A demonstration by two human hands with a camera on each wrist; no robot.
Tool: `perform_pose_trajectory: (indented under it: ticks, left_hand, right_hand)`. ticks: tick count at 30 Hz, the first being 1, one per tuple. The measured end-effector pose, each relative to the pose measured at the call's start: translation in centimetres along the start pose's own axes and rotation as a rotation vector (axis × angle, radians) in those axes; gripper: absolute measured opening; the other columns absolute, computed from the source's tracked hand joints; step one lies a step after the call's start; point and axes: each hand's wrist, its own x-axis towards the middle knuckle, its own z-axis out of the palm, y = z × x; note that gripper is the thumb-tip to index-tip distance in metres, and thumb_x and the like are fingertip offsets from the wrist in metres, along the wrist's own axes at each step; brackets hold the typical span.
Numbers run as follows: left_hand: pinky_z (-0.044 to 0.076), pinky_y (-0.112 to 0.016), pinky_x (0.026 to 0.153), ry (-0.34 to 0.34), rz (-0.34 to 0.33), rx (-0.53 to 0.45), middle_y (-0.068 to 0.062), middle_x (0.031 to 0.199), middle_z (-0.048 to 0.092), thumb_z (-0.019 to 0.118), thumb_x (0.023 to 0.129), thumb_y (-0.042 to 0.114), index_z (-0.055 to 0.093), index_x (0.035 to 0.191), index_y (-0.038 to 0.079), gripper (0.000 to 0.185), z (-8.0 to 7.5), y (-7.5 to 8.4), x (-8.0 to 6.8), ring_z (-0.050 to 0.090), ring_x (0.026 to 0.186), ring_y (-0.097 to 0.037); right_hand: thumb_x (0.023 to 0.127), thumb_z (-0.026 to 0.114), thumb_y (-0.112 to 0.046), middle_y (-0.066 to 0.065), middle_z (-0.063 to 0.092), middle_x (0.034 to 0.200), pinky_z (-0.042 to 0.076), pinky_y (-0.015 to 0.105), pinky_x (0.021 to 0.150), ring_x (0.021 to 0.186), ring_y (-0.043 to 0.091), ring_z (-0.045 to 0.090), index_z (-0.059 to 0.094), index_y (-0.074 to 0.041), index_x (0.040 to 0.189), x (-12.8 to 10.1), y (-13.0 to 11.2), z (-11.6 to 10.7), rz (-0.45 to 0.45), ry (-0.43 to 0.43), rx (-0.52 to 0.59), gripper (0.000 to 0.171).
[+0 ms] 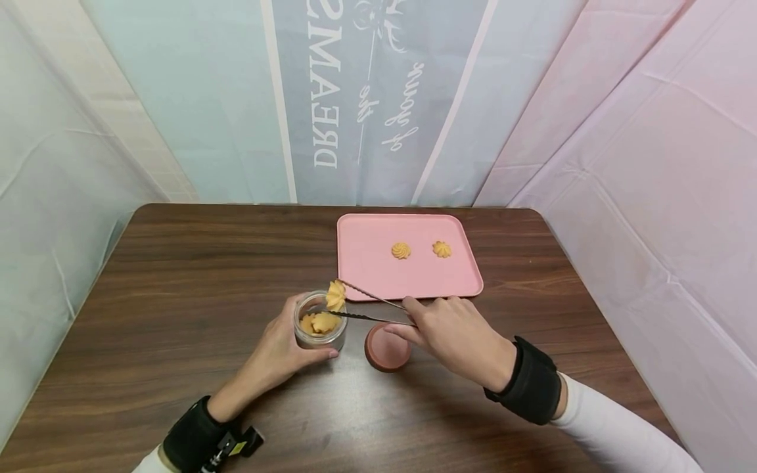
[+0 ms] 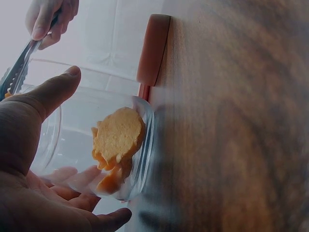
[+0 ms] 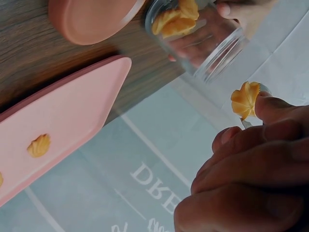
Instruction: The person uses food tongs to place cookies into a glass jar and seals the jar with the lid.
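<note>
left hand (image 1: 278,355): wraps the glass jar (image 1: 319,323) from the left, thumb on the near wall, fingers round the far side; likely steadies it so it doesn't tip or slide.
right hand (image 1: 452,332): pinches the metal tongs (image 1: 372,309) at the handle end, wrist low over the counter, forearm coming in from the near right corner.
tongs: arms squeezed narrow on one cookie (image 1: 336,295), held just above the jar mouth.
jar: upright near the middle of the counter's near edge, open, more cookies (image 2: 118,137) inside.
lid (image 1: 387,348): flat on the counter just right of the jar, off so the mouth stays free.
tray (image 1: 361,263): pink, toward the far edge, two cookies (image 1: 401,250) on it, apart.
</note>
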Motion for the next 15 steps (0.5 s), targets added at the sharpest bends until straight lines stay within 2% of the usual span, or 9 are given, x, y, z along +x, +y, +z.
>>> perform_pose_trajectory:
  ticks: [6, 15]
  left_hand:
    - [0.050, -0.059, 0.102, 0.003, -0.031, 0.018, -0.020, 0.135, 0.066, 0.103, 0.066, 0.027, 0.046, 0.145, 0.003, 0.101, -0.05, 0.07, 0.02, 0.064, 0.123, -0.037]
    - [0.050, -0.060, 0.103, -0.004, -0.044, 0.020, -0.020, 0.134, 0.066, 0.104, 0.066, 0.027, 0.046, 0.145, 0.003, 0.101, -0.15, 0.18, 0.06, 0.064, 0.124, -0.039]
  right_hand:
    - [0.092, 0.079, -0.049, -0.010, 0.051, 0.061, 0.041, 0.030, 0.042, 0.050, 0.014, 0.055, 0.057, -0.016, 0.082, 0.30, -0.57, 0.37, -0.013, 0.010, -0.027, 0.041]
    - [0.093, 0.078, -0.048, -0.010, 0.047, 0.062, 0.041, 0.030, 0.044, 0.052, 0.013, 0.054, 0.056, -0.016, 0.080, 0.57, -0.85, 0.58, -0.013, -0.016, -0.007, 0.040]
